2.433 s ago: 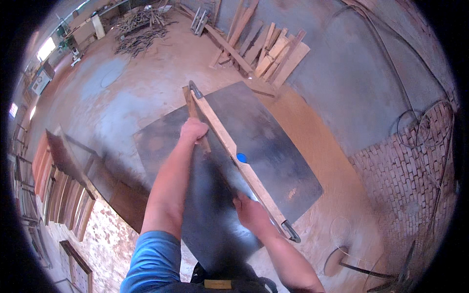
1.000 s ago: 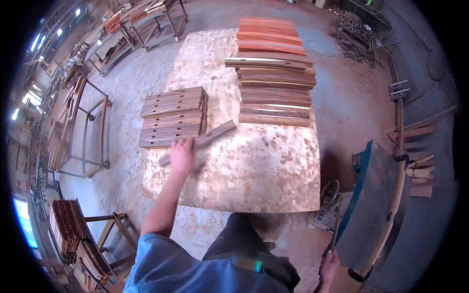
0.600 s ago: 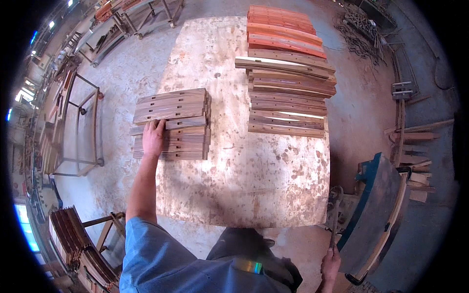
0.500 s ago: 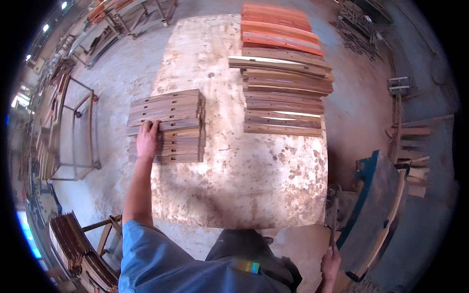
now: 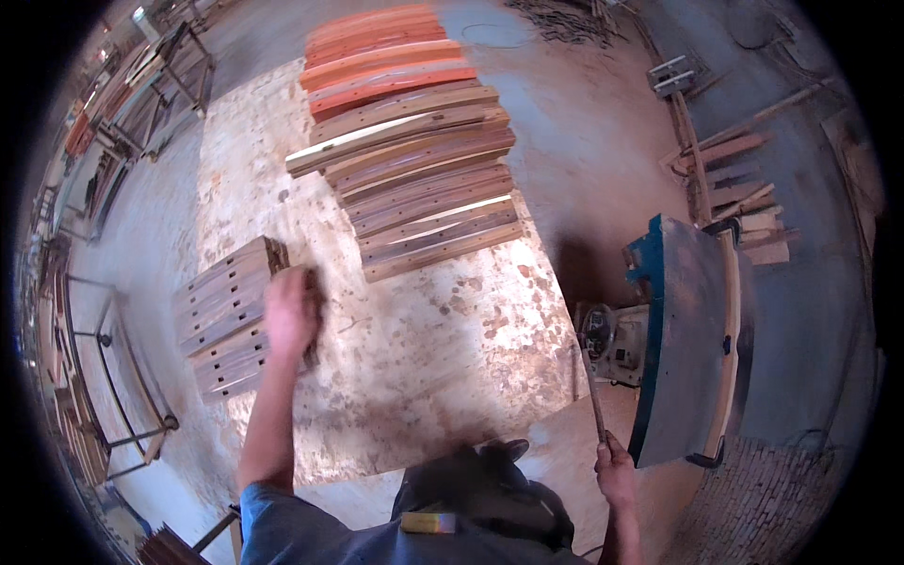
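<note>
Gripping a thin wood stick (image 5: pixel 590 391) in the right hand (image 5: pixel 617 471). Have the left hand (image 5: pixel 294 306) by the slotted brown slats (image 5: pixel 226 297), too blurry to tell if gripping. Can see those slats at the left edge of the spotted surface (image 5: pixel 424 377), red and brown slats (image 5: pixel 405 174) farther back. Can spot a gray-topped machine (image 5: pixel 692 330) and scrap boards (image 5: pixel 761 223) right, a metal rack (image 5: pixel 141 435) left, dusty floor (image 5: pixel 574 141) around.

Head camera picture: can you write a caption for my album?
Left hand by slotted boards, right hand holding a thin strip, at a blotchy table.
</note>
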The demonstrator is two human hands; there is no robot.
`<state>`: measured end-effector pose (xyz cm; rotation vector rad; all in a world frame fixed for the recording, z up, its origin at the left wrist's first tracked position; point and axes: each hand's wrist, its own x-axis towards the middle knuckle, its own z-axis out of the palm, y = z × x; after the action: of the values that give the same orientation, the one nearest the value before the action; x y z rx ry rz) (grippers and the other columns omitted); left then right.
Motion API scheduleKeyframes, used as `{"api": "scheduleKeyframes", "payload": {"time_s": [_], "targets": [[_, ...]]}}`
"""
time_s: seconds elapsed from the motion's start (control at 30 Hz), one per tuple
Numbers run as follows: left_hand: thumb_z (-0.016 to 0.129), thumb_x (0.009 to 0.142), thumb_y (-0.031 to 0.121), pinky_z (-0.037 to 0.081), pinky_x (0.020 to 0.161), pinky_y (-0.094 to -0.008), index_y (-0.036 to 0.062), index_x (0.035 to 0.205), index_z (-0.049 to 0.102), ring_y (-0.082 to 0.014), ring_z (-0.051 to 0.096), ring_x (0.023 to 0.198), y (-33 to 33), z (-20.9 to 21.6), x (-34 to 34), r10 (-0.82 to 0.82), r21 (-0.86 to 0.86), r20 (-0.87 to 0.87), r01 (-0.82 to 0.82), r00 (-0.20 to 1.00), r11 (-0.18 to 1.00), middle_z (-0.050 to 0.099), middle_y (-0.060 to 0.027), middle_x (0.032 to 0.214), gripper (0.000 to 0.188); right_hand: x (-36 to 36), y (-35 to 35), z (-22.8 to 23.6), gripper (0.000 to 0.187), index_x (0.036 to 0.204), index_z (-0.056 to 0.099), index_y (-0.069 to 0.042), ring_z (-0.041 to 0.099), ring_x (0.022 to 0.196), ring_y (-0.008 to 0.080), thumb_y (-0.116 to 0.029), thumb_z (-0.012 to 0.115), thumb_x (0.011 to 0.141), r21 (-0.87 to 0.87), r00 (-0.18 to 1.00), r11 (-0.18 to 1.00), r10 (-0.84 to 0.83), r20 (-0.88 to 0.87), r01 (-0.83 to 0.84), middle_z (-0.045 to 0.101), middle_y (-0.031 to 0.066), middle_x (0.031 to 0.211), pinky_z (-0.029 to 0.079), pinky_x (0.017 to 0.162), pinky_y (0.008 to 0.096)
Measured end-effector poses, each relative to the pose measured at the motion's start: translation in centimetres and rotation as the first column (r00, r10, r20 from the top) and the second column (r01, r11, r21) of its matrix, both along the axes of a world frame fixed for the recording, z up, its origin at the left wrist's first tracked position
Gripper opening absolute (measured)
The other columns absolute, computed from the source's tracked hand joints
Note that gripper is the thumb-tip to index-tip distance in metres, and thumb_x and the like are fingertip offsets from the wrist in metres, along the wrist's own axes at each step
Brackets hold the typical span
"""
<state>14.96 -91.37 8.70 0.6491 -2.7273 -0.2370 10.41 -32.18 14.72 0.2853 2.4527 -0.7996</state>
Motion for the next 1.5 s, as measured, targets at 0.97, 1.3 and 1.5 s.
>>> {"api": "scheduleKeyframes", "payload": {"time_s": [0.97, 1.3, 1.5], "targets": [[0.064, 0.087, 0.027, 0.053, 0.078, -0.0513, -0.0027, 0.105, 0.054, -0.0418, 0.066, 0.085, 14.8, -0.9, -16.3, 0.001, 0.208, 0.312, -0.070, 0.950, 0.976, 0.067, -0.0242, 0.093, 0.036, 7.5, 10.6, -1.8, 0.045, 0.137, 0.053, 0.003, 0.052, 0.061, 0.0090, -0.022, 0.052, 0.100, -0.100, 0.982, 0.977, -0.189, -0.007, 0.188, 0.055, 0.0013, 0.074, 0.046, 0.058, 0.0262], [0.028, 0.106, 0.046, 0.055, 0.065, -0.0361, 0.0034, 0.114, 0.055, -0.0241, 0.062, 0.073, 41.5, 3.4, -8.3, 0.138, 0.849, 0.079, 0.006, 0.987, -0.528, 0.065, -0.0134, 0.091, 0.051, 9.3, 25.3, -2.7, 0.043, 0.134, 0.055, 0.003, 0.057, 0.067, 0.0137, -0.023, 0.056, 0.099, -0.292, 0.975, 0.942, -0.199, -0.101, 0.162, 0.061, 0.0106, 0.073, 0.050, 0.067, 0.0305], [0.035, 0.106, 0.042, 0.054, 0.065, -0.0370, 0.0089, 0.115, 0.051, -0.0238, 0.061, 0.074, 57.4, 3.5, -5.7, 0.081, 0.785, -0.039, 0.081, 0.996, -0.614, 0.061, -0.0120, 0.093, 0.038, 12.7, 37.8, 0.2, 0.043, 0.136, 0.055, 0.000, 0.058, 0.069, 0.0130, -0.023, 0.056, 0.099, -0.244, 0.959, 0.938, -0.273, -0.080, 0.247, 0.064, 0.0096, 0.078, 0.050, 0.070, 0.0283]]}}
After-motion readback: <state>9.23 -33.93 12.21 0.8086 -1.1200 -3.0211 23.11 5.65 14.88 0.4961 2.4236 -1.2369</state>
